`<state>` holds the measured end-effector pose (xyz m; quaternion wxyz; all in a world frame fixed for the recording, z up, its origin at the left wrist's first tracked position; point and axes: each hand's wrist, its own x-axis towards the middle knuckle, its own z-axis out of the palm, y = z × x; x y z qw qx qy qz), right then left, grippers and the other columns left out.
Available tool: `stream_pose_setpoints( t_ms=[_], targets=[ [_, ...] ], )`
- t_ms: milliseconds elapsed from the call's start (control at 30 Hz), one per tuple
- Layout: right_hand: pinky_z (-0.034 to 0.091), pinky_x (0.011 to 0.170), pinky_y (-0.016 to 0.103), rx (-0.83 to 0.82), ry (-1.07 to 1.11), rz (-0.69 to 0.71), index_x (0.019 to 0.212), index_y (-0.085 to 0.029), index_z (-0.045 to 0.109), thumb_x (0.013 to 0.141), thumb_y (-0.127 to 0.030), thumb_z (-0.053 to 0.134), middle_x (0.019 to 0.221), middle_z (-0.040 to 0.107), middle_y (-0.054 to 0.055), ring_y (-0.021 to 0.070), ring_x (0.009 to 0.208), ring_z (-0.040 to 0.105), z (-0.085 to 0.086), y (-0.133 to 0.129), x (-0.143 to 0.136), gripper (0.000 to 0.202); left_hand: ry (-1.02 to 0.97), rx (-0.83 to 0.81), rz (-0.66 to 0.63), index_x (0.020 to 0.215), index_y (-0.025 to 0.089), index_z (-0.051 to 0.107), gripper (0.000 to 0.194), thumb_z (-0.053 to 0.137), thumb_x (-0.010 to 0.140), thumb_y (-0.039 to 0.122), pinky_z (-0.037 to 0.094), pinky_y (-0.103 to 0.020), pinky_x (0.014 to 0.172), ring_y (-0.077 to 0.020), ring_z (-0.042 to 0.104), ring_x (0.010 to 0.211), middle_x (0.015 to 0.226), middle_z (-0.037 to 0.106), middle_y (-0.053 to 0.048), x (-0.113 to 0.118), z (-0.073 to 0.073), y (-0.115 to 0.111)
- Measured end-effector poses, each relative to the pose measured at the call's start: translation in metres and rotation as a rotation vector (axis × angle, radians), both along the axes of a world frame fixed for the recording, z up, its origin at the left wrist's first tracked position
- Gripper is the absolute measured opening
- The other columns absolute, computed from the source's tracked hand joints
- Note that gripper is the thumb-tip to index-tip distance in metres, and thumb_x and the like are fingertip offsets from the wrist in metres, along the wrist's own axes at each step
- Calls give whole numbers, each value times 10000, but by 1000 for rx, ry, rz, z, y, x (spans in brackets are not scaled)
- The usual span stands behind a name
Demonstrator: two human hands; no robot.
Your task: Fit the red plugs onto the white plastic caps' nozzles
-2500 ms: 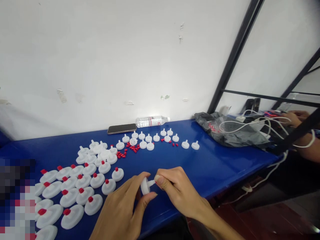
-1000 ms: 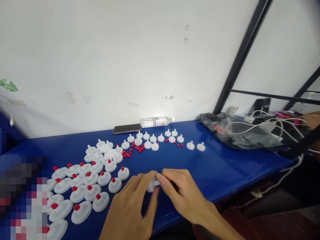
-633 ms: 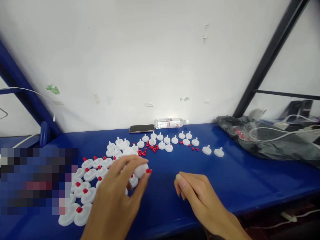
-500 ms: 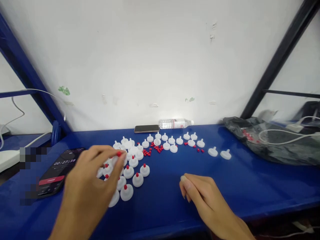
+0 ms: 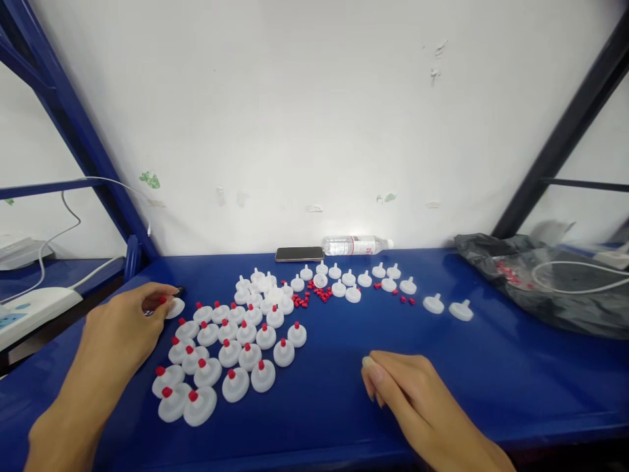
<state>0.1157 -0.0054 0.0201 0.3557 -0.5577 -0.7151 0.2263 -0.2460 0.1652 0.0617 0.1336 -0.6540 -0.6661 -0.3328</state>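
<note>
Our left hand (image 5: 122,324) pinches a white cap with a red plug (image 5: 173,307) in its fingers, setting it at the far-left edge of the plugged caps (image 5: 230,351) on the counter (image 5: 491,367). Our right hand (image 5: 407,393) rests loosely curled and holds nothing. We'd judge it past halfway: bare caps (image 5: 344,285) and loose red plugs (image 5: 319,294) beyond the fingers remain.

We reach our left hand (image 5: 125,324) far out to the left, forearm stretched forward, fingers curled in and pinched together at the tips; our right hand (image 5: 410,387) lies low and slack, palm down, fingers loosely bent and empty, forearm running back toward us
</note>
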Motion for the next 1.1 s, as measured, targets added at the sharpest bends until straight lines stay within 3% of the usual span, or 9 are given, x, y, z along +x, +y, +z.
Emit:
stream_pose_setpoints(
  t_ms=[133, 333, 433, 567, 700, 867, 1100],
  targets=[
    [323, 631, 311, 3, -6, 17, 720, -223, 465, 1126, -423, 316, 678, 548, -22, 135, 615, 498, 0, 0, 0, 477, -10, -24, -44, 902, 272, 756, 226, 545, 866, 347, 558, -341, 806, -204, 725, 759, 762, 738, 73, -7, -12, 13],
    [327, 635, 304, -10, -18, 24, 726, -221, 482, 1129, -416, 314, 677, 552, -27, 127, 612, 497, 2, 1, -1, 478, 16, -104, -108, 967, 247, 754, 292, 484, 904, 340, 561, -279, 811, -158, 754, 812, 813, 762, 97, -9, -17, 18],
    [322, 633, 304, -23, -29, 36, 727, -219, 471, 1128, -425, 308, 679, 550, -26, 129, 615, 494, 5, 0, -1, 480, 45, -199, -140, 1000, 235, 752, 286, 507, 888, 332, 563, -282, 807, -183, 764, 862, 872, 793, 72, -12, -10, 18],
    [309, 639, 300, -49, -42, 42, 732, -214, 464, 1133, -425, 293, 686, 542, -30, 124, 622, 485, 9, 0, -3, 484, 67, -327, -170, 1074, 178, 746, 312, 505, 910, 290, 554, -323, 834, -243, 771, 940, 1000, 819, -50, -13, 1, 16],
    [309, 644, 292, -41, -34, 52, 733, -209, 471, 1135, -412, 292, 690, 540, -37, 113, 619, 479, 10, 0, -4, 485, 71, -367, -136, 1148, 166, 719, 383, 436, 966, 349, 520, -370, 844, -297, 745, 1002, 1071, 802, -98, -5, 6, 12],
    [310, 647, 288, -26, -46, 49, 733, -209, 467, 1134, -398, 307, 683, 537, -38, 112, 626, 486, 7, 0, -3, 471, 70, -338, -84, 1123, 201, 717, 442, 363, 1007, 440, 471, -398, 855, -312, 707, 966, 1082, 780, -80, 13, 14, 2],
    [280, 628, 294, 48, -135, -20, 731, -212, 441, 1121, -395, 356, 669, 520, -38, 114, 595, 465, 6, 4, -8, 439, 73, -289, -217, 1178, 212, 683, 389, 414, 1011, 439, 469, -343, 893, -245, 694, 979, 1135, 752, -32, 38, 29, -22]
  ],
)
